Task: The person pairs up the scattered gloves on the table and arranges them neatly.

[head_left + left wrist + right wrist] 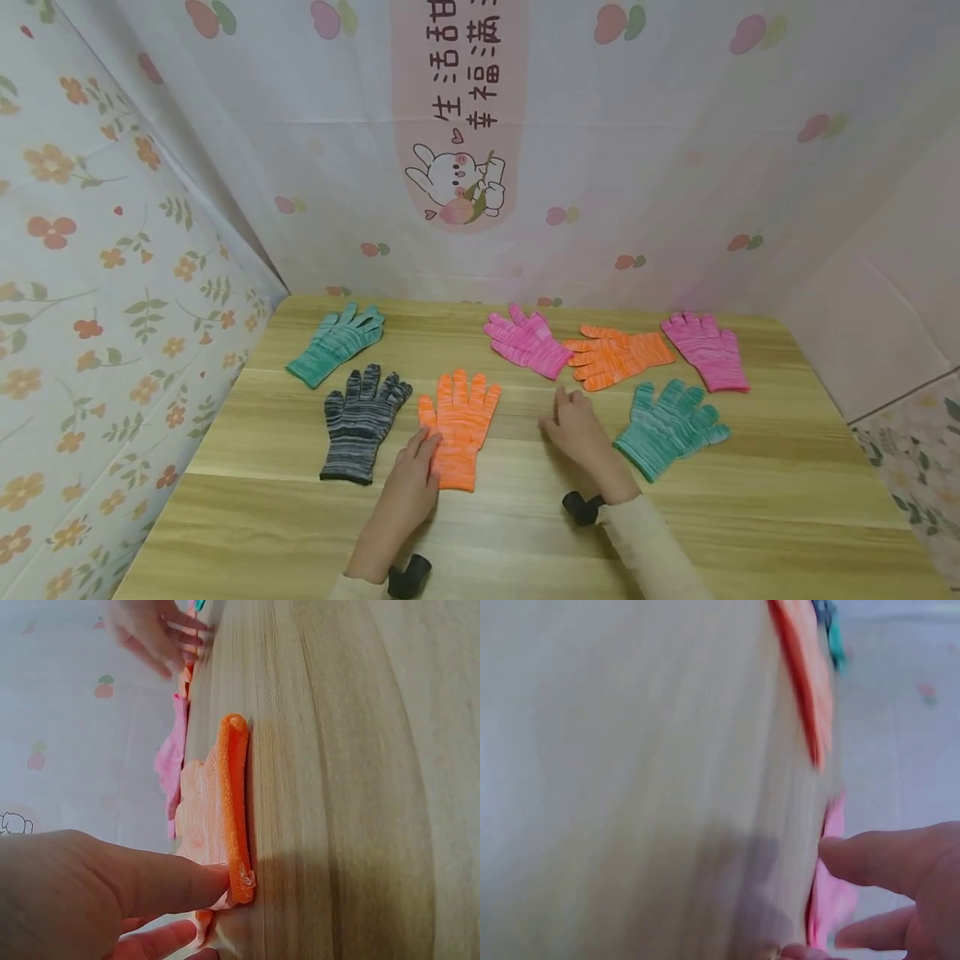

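Note:
An orange knitted glove [461,425] lies flat at the middle of the table, fingers pointing away. My left hand [412,479] is at its left edge; in the left wrist view the thumb [187,881] touches the glove by its cuff [234,802]. My right hand [581,433] hovers over the table with loose fingers, holding nothing. Beyond it lie a pink glove [528,343] and a second orange glove [615,357], touching each other. To its right is a teal glove [667,427]. The right wrist view is blurred.
A grey-black glove [360,427] lies left of the left hand, with another teal glove [337,342] behind it. A second pink glove [707,352] lies at the back right. Patterned cloth [337,167] hangs along the rear edge of the wooden table [247,533].

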`<state>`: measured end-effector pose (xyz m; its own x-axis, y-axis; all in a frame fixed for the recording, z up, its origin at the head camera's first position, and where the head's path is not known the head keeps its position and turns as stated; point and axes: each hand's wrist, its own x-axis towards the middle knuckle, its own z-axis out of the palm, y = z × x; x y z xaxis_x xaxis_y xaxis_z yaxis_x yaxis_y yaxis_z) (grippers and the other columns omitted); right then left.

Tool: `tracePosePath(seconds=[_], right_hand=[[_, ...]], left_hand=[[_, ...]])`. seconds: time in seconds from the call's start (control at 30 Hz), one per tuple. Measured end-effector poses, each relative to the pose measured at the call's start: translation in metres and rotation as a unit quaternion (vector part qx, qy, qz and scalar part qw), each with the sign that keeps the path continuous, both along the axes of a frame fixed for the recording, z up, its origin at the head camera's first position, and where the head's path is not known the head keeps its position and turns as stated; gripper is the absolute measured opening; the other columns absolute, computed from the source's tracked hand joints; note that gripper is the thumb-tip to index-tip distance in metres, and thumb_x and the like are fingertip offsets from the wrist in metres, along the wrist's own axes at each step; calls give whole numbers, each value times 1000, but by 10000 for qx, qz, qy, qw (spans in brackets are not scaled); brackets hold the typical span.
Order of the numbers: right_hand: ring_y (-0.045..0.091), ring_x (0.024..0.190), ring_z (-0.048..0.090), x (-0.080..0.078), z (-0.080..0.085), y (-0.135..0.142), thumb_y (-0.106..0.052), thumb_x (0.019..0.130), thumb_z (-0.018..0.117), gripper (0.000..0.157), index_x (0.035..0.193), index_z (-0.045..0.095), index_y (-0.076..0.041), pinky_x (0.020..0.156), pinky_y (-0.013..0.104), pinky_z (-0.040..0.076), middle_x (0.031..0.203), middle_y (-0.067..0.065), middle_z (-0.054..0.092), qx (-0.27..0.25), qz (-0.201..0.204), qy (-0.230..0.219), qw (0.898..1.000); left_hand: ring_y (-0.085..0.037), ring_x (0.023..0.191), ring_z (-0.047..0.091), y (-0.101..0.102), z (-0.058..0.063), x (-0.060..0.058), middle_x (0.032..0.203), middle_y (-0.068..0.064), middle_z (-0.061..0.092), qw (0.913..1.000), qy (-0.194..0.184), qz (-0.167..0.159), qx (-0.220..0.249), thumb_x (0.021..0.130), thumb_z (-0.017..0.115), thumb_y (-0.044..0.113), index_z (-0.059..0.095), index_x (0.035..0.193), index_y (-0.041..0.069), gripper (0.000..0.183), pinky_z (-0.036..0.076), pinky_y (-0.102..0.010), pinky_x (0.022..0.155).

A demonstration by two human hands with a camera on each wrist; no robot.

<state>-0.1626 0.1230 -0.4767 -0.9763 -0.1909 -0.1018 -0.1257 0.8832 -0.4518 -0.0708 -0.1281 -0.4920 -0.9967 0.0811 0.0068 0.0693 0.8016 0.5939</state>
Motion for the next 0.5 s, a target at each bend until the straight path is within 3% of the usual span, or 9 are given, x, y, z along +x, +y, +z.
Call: tracePosePath(seconds=[0.13, 0.27, 0.37, 0.43, 0.5], right_hand=[[46, 98, 49, -19, -1, 37, -20, 87, 57, 57, 125, 38, 19, 78, 51, 47, 109, 38, 47, 218, -421, -68, 9988], [53, 102, 44, -38, 0, 74, -18, 86, 47, 59, 125, 31, 23, 82, 57, 43, 113, 44, 39, 237, -843, -478, 9950], [58, 104, 41, -51, 2, 98, -18, 84, 42, 67, 129, 23, 27, 86, 61, 41, 117, 48, 36, 364, -936, -718, 9924], [50, 88, 52, -59, 3, 111, -20, 85, 41, 70, 130, 20, 29, 77, 54, 47, 105, 45, 47, 442, -874, -817, 9918], [38, 71, 54, -67, 4, 121, -25, 88, 40, 77, 132, 8, 29, 67, 46, 50, 89, 37, 54, 455, -852, -1108, 9891]], left_hand=[[-41, 120, 45, 0, -1, 0, 139, -23, 41, 10000, 65, -2, -9, 85, 61, 2, 51, 128, -2, 44, 45, -50, 94], [-41, 122, 44, 2, -3, 0, 140, -24, 40, 10000, 54, -1, -30, 86, 60, 3, 50, 129, -2, 45, 44, -50, 94], [-40, 122, 44, 2, -3, 0, 141, -23, 40, 10000, -19, 0, -60, 87, 60, 4, 50, 130, -1, 44, 45, -49, 93], [-40, 122, 44, 2, -3, 0, 141, -22, 40, 10000, -53, -7, -63, 87, 60, 4, 50, 130, -1, 44, 46, -49, 93], [-40, 122, 44, 3, -3, 1, 141, -22, 40, 10000, -77, -8, -57, 87, 60, 5, 50, 130, 0, 44, 46, -49, 93]])
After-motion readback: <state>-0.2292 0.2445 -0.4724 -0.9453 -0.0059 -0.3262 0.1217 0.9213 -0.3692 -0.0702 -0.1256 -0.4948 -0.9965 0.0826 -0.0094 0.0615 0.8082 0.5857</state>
